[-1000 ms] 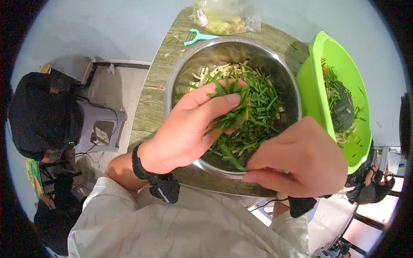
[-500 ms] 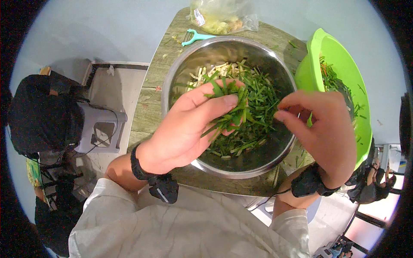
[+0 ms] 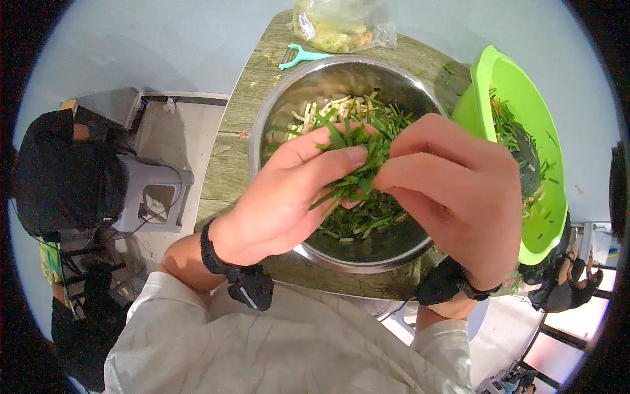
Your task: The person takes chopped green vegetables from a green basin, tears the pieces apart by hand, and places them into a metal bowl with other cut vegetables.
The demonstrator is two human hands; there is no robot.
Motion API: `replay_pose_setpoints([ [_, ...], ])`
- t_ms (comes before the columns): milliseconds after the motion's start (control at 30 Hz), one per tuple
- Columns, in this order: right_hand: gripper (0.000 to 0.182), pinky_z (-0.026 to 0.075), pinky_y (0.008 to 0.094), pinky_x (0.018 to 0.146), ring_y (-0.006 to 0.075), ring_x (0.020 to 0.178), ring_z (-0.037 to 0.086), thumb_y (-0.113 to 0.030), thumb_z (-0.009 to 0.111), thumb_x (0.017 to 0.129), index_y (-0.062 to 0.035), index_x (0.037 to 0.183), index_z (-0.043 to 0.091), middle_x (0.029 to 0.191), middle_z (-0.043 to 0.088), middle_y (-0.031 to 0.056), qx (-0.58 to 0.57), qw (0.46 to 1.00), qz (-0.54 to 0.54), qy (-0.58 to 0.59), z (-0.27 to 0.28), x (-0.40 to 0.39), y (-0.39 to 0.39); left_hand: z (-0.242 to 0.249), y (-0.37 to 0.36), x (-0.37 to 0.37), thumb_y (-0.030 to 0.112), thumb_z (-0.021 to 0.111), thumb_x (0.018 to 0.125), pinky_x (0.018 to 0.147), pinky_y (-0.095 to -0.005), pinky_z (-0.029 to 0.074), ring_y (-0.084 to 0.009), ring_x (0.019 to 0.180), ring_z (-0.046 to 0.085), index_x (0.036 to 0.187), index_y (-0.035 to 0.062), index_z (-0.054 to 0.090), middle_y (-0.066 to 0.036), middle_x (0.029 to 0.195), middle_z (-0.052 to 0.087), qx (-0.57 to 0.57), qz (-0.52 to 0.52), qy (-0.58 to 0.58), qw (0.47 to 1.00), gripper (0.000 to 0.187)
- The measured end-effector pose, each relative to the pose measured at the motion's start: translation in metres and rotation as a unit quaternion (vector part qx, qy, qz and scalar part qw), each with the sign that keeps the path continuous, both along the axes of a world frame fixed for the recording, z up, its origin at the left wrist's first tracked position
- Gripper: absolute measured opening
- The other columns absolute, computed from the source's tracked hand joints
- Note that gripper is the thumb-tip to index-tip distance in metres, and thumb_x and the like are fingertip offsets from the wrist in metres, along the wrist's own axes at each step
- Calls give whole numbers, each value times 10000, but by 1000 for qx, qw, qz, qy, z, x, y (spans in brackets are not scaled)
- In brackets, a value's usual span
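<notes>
My left hand [image 3: 285, 197] is cupped above a steel bowl [image 3: 289, 95] and holds a bunch of chopped green leaves [image 3: 351, 154]. My right hand [image 3: 453, 190] has its fingertips pinched on the same bunch from the right side. More chopped greens and pale vegetable strips [image 3: 341, 105] lie in the bowl beneath both hands. Both wrists wear black bands.
A green plastic bowl [image 3: 499, 72] with vegetable scraps stands tilted at the right. A teal peeler [image 3: 302, 57] and a clear bag of scraps [image 3: 341, 26] lie behind the steel bowl on the wooden table [image 3: 226, 157]. A person in black sits at the left beside a grey stool [image 3: 154, 194].
My right hand rose from the bowl's near rim, swung out to the right, then came in to the bunch of greens in my left hand. The left hand stayed still.
</notes>
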State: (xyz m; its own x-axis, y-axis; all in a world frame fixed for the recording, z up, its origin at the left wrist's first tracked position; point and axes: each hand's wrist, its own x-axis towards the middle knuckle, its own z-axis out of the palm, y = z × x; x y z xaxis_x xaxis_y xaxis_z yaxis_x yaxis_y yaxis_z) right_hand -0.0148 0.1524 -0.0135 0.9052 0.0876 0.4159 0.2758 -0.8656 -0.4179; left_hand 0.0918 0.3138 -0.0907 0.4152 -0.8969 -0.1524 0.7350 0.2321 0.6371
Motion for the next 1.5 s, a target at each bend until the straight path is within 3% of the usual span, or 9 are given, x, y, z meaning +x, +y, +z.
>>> replay_pose_setpoints([
  [67, 233, 456, 277, 557, 197, 686, 630, 51, 780, 657, -63, 834, 683, 838, 651, 75, 26, 1000, -2, -11, 2, -2, -2, -5, 3, 4, 70, 495, 1031, 877, -288, 562, -170, 1053, 660, 1328, 23, 535, -95, 1212, 654, -31, -21, 2, 999, 304],
  [200, 206, 437, 247, 545, 157, 700, 631, 101, 737, 711, -42, 854, 700, 871, 686, 67, 50, 998, -27, -14, 13, -8, -12, 3, 3, 2, 76, 496, 1038, 873, -283, 562, -158, 1050, 646, 1315, 48, 538, -84, 1203, 648, 18, -15, -1, 1000, 282],
  [367, 174, 417, 240, 528, 124, 692, 625, 96, 740, 747, -25, 868, 707, 837, 696, 62, -27, 989, -141, -45, 0, -10, -31, 2, 3, 2, 86, 495, 1043, 865, -274, 559, -146, 1065, 625, 1304, 72, 540, -77, 1207, 639, 18, -24, -4, 1000, 265],
  [667, 187, 448, 269, 536, 170, 629, 628, 41, 796, 711, -22, 860, 702, 782, 679, 76, 51, 998, -47, 11, 0, -3, -5, 0, 2, 1, 87, 514, 1035, 809, -283, 551, -137, 1014, 641, 1289, 36, 549, -63, 1189, 645, -26, -16, 6, 1000, 261],
  [767, 179, 446, 272, 535, 171, 626, 626, 39, 789, 715, -18, 855, 694, 764, 666, 74, 47, 998, -45, 0, -5, 1, -4, 1, 1, -1, 86, 516, 1034, 811, -281, 550, -139, 1006, 644, 1294, 33, 545, -66, 1186, 645, 15, 0, -21, 1000, 267],
  [1067, 145, 397, 257, 503, 144, 601, 600, 41, 759, 723, -26, 818, 673, 745, 650, 52, 74, 997, -12, 19, -2, 2, -8, 3, 1, -1, 87, 506, 1041, 863, -285, 563, -142, 1059, 650, 1312, 25, 530, -68, 1190, 641, -4, -17, -10, 1000, 279],
  [1367, 138, 384, 247, 496, 121, 587, 588, 16, 785, 729, -27, 825, 696, 730, 661, 46, 103, 994, -21, 39, -3, 1, -8, 5, 0, -3, 106, 543, 1046, 801, -246, 517, -91, 1005, 633, 1279, 39, 595, -31, 1178, 670, -8, -14, -12, 1000, 248],
  [1500, 120, 384, 244, 497, 119, 581, 582, 18, 782, 735, -25, 805, 694, 726, 666, 43, 84, 996, -21, 18, -6, 1, -9, 5, 1, -3, 83, 503, 1038, 804, -279, 552, -136, 993, 655, 1316, 31, 532, -68, 1167, 656, 4, -8, -15, 1000, 285],
])
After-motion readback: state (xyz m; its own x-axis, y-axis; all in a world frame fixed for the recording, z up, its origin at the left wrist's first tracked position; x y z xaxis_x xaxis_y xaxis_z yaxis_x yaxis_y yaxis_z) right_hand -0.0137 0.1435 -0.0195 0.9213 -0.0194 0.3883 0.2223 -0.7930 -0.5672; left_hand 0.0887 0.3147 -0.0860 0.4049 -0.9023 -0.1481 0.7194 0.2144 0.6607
